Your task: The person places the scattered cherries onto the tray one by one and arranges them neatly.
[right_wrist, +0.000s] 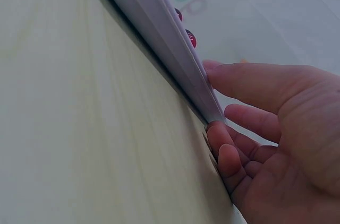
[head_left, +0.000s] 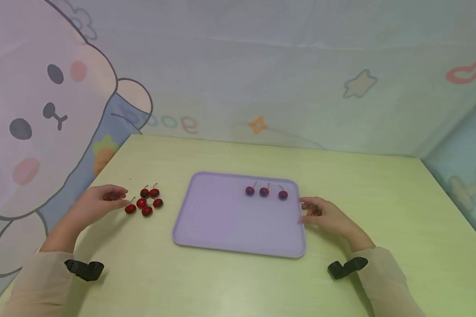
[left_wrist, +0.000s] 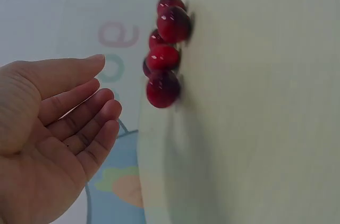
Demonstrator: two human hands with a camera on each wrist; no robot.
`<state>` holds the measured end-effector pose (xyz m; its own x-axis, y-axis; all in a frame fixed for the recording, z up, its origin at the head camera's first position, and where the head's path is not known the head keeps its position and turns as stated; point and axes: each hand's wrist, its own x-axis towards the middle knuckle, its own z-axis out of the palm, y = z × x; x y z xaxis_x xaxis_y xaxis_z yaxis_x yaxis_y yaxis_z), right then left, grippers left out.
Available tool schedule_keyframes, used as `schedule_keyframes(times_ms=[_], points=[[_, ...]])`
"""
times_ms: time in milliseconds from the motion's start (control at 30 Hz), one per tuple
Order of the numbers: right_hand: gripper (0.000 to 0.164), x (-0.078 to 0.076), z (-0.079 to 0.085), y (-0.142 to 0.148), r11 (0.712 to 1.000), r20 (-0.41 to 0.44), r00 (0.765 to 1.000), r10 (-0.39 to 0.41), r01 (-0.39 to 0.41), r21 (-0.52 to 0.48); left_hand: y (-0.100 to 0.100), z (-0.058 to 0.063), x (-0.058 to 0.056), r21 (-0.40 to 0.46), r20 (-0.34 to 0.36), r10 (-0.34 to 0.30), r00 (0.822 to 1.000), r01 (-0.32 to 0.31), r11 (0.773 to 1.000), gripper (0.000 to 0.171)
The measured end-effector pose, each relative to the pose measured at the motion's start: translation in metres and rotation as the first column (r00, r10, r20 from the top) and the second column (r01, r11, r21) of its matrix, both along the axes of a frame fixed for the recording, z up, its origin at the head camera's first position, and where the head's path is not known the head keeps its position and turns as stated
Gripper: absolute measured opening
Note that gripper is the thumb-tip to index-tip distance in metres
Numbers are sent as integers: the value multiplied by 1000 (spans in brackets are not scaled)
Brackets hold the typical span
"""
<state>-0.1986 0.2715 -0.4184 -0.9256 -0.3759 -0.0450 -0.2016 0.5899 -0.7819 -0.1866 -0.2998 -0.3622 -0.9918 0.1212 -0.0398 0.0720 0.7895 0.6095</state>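
Several dark red cherries with stems (head_left: 141,203) lie in a loose group on the left of the table. Just left of them is my left hand (head_left: 99,203), its fingers relaxed and holding nothing. In the left wrist view, a gap separates that hand (left_wrist: 64,123) from the cherries (left_wrist: 163,58). A lilac rectangular tray (head_left: 222,215) lies flat at the middle, with three cherries (head_left: 264,191) in a row near its far right corner. Against the tray's right edge rests my right hand (head_left: 325,215); the right wrist view shows its thumb (right_wrist: 239,78) touching the rim.
The light yellow-green table (head_left: 238,286) extends around the tray. A printed cloth (head_left: 238,75) with a bear figure hangs behind and along the left side. Both wrists carry a small black camera, one on the left sleeve (head_left: 85,269), one on the right (head_left: 347,267).
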Motion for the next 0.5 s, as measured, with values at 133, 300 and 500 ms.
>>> schedule_keyframes(times_ms=[133, 300, 500], points=[[61, -1, -1, 1, 1000, 1, 1000, 4, -4, -6, -4, -9, -1, -6, 34, 2, 999, -2, 1000, 47], [61, 0, 0, 1, 1000, 2, 1000, 3, -3, -6, -5, -18, -2, 16, 74, -6, 997, 5, 1000, 49], [60, 0, 1, 0, 1000, -9, 1000, 9, -9, -12, -5, -25, -5, 5, 76, -12, 997, 12, 1000, 50]])
